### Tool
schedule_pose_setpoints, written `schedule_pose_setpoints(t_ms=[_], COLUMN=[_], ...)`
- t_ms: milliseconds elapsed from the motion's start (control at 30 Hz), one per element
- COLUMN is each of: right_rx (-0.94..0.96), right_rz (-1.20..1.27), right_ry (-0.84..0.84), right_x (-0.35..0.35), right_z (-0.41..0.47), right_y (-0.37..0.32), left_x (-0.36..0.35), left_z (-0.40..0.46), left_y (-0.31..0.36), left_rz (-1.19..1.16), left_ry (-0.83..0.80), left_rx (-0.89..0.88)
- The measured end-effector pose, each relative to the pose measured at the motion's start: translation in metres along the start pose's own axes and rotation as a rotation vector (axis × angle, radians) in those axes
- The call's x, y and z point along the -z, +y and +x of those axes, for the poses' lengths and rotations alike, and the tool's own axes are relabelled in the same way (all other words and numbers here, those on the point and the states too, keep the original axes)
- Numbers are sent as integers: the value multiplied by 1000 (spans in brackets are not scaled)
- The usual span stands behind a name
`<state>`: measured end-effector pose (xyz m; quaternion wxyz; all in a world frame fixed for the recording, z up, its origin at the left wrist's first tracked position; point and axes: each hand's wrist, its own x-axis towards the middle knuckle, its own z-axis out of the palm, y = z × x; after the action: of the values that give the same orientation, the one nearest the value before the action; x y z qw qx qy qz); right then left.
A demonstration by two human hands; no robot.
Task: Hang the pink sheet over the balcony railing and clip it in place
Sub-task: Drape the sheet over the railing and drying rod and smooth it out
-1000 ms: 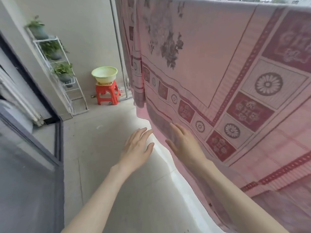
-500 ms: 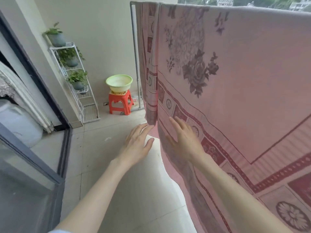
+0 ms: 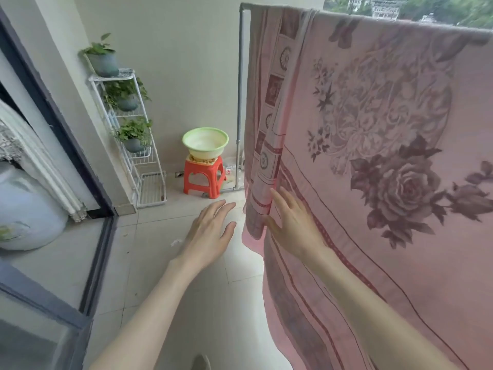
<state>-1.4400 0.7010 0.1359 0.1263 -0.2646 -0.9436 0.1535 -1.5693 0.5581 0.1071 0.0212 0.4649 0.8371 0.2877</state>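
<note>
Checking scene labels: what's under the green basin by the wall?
The green basin sits on a red plastic stool, with a patterned patch showing between them. The stool stands on the tiled floor. The basin covers most of the stool's seat.

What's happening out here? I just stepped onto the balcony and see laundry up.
A person is hanging a pink sheet over the balcony railing. It is already draped across the top rail. The right hand lies flat on the sheet near its bunched left edge, while the left hand hovers open beside it, touching nothing. No clips are visible.
</note>
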Motion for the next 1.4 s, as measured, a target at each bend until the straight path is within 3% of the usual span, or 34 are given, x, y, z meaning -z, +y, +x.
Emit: schedule_pose_setpoints(t_ms=[400,567,900,1033,1100,1200,1400], right_rx=[-96,-119,-56,-196,-346,-496,-611], right_rz=[-92,-162,-384,-483,-535,-623,-720], right_ry=[29,164,758,982,1014,1004,1057], right_x=[-19,22,150,185,190,187,179], right_z=[202,305,432,441,441,445,448], right_y=[-23,-9,21,32,36,40,36], left_x=[32,37,70,79,83,78,65], left_z=[196,306,525,579,597,610,640], left_y=[-117,-128,-31,38,74,109,98], left_rz=[37,19,-9,-134,-225,-261,-240], left_ry=[-18,-40,105,244,265,155,270], left_rx=[-152,-264,-710,-903,-1002,-1146,-1329])
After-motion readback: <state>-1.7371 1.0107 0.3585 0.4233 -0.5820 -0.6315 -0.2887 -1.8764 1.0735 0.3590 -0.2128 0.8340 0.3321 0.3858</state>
